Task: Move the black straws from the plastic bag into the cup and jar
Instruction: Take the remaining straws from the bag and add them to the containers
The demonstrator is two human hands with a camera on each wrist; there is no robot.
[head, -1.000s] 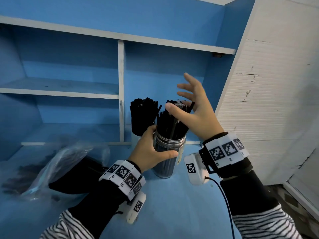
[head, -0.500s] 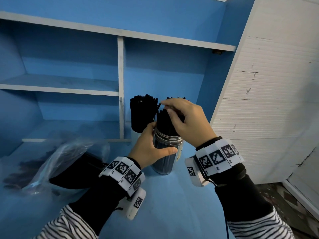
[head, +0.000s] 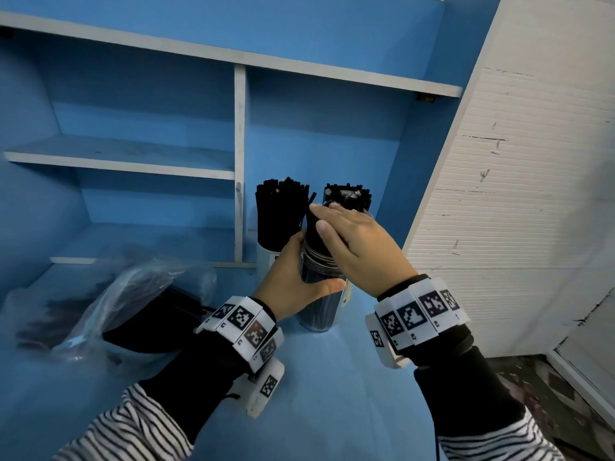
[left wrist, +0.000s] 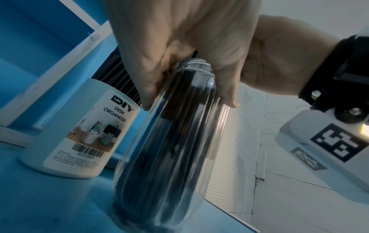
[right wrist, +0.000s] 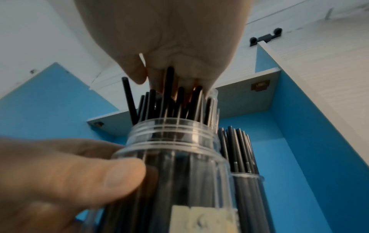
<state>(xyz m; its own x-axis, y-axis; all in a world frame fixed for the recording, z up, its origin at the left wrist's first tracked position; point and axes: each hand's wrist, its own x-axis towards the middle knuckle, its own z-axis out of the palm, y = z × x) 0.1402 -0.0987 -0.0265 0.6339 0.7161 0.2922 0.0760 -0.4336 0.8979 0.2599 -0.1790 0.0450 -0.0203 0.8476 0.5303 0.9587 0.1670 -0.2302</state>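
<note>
A clear ribbed jar [head: 318, 311] full of black straws [head: 347, 196] stands on the blue surface. My left hand [head: 293, 281] grips it just below the threaded neck, thumb in front; the left wrist view shows the fingers [left wrist: 179, 47] wrapped round the jar [left wrist: 169, 149]. With straight fingers, my right hand [head: 352, 241] lies palm down on the straw tops; the right wrist view shows them [right wrist: 169, 94] touching my fingers above the jar [right wrist: 179, 173]. A white cup [left wrist: 79, 134] packed with straws [head: 279, 211] stands just behind, to the left. The plastic bag [head: 109, 304] lies at left, straws inside.
A blue shelf unit with white edges [head: 239, 161] stands right behind the cup and jar. A white ribbed door panel [head: 515, 211] closes off the right side. The blue surface [head: 332, 394] runs toward me between my forearms.
My right hand came down from spread above the jar onto the straws, first with curled fingers, and now lies flat on their tops. My left hand has kept its grip on the jar.
</note>
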